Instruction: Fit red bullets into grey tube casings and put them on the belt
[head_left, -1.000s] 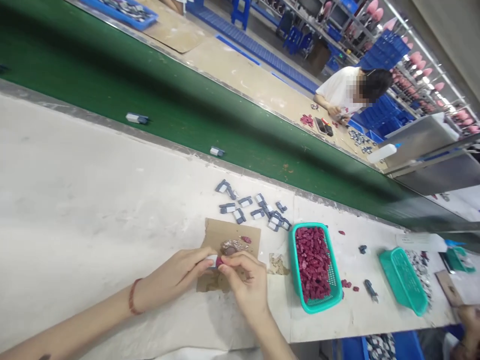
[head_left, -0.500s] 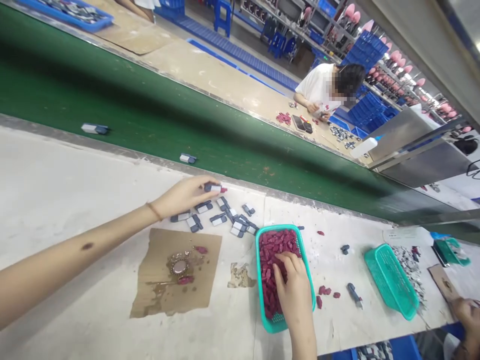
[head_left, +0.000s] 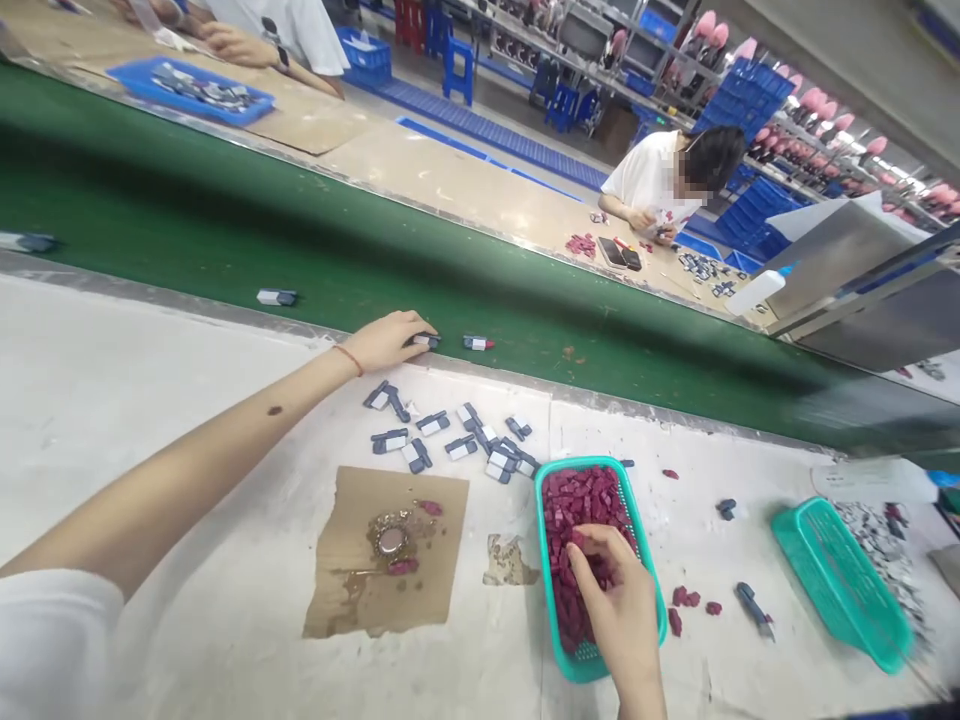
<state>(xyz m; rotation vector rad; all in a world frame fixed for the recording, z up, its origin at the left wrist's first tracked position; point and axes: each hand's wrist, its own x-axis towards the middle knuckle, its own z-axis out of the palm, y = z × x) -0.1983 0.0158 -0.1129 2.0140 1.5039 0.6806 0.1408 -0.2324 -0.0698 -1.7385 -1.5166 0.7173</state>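
Note:
My left hand (head_left: pixel 394 341) reaches over the near edge of the green belt, its fingers closed on a small grey-and-white plastic piece (head_left: pixel 426 340). Just right of it, a similar piece with a red end (head_left: pixel 478 343) lies on the belt. Several more grey-and-white pieces (head_left: pixel 460 447) are scattered on the table below that hand. Over a teal basket (head_left: pixel 546 600) of dark red pieces (head_left: pixel 581 495) is my right hand (head_left: pixel 619 590), thumb and forefinger pinched on what looks like one red piece.
A stained cardboard sheet (head_left: pixel 330 560) with a wet patch and two red pieces lies left of the basket. To the right are loose red pieces (head_left: pixel 684 597) and a second teal basket (head_left: pixel 840 590). Co-workers (head_left: pixel 664 180) sit across the belt, near a blue tray (head_left: pixel 135 75).
My left hand has moved from the table up to the belt, where a red-ended piece now lies. Pieces on the belt have shifted left. My right thumb and forefinger have drawn together.

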